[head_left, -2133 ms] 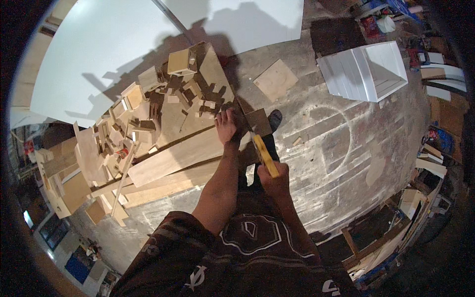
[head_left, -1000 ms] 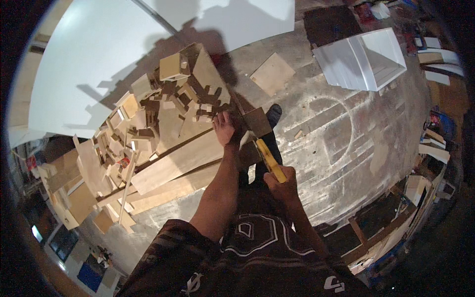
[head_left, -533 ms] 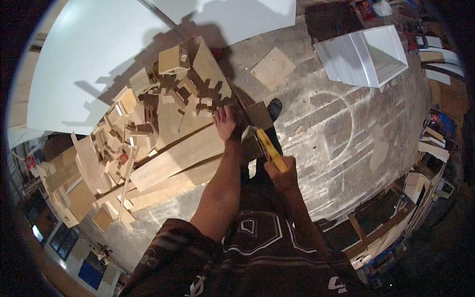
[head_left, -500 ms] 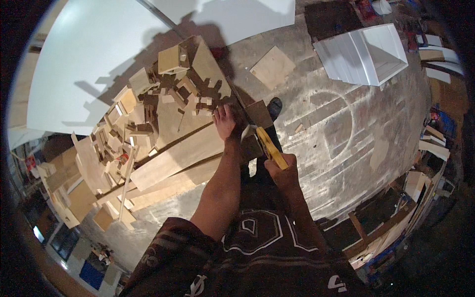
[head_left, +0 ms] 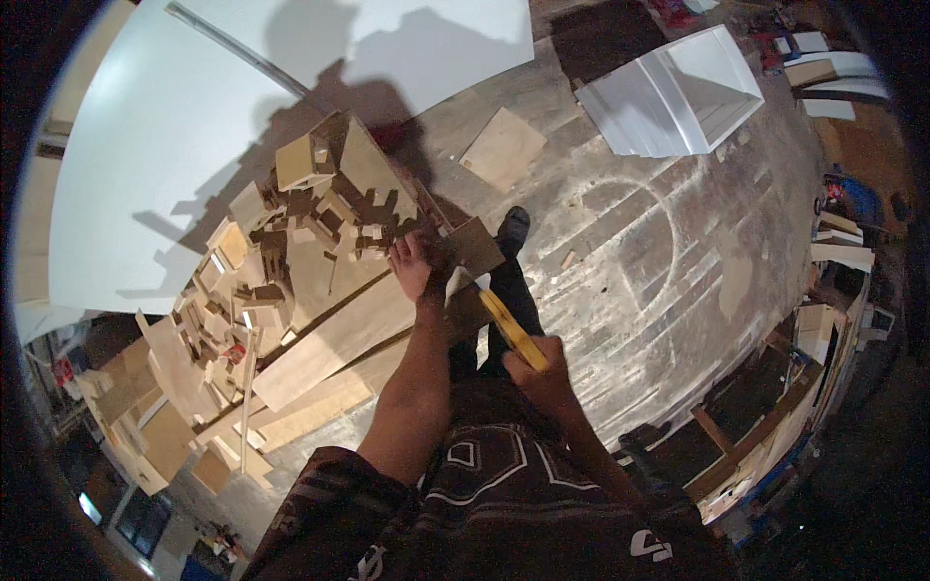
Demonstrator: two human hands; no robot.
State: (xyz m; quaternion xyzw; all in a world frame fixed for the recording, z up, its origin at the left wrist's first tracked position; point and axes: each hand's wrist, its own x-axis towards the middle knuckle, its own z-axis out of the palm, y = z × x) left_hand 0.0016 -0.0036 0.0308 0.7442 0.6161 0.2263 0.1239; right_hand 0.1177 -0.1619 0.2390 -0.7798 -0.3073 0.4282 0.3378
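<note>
My left hand (head_left: 415,268) rests with its fingers stretched out on the wood near the right end of a long pale board (head_left: 334,334). My right hand (head_left: 539,373) is wrapped round the yellow handle of a hand tool (head_left: 511,327). A pale head on the tool's far end lies close beside a brown wooden piece (head_left: 473,246); its exact kind is unclear, and I cannot tell whether it touches. Just left of my left hand, several small wood offcuts (head_left: 334,213) are heaped on a light wooden panel.
A small open wooden box (head_left: 303,162) stands on the heap's far side. Beyond it spreads a large white sheet (head_left: 145,126). On the concrete floor lie a square board (head_left: 504,148) and a white open cabinet (head_left: 673,92). Lumber racks (head_left: 765,436) line the right; my shoe (head_left: 514,225) is ahead.
The view has shifted, so the scene sits lower and further left. Both hands and the yellow-handled tool keep nearly the same places beside the boards.
</note>
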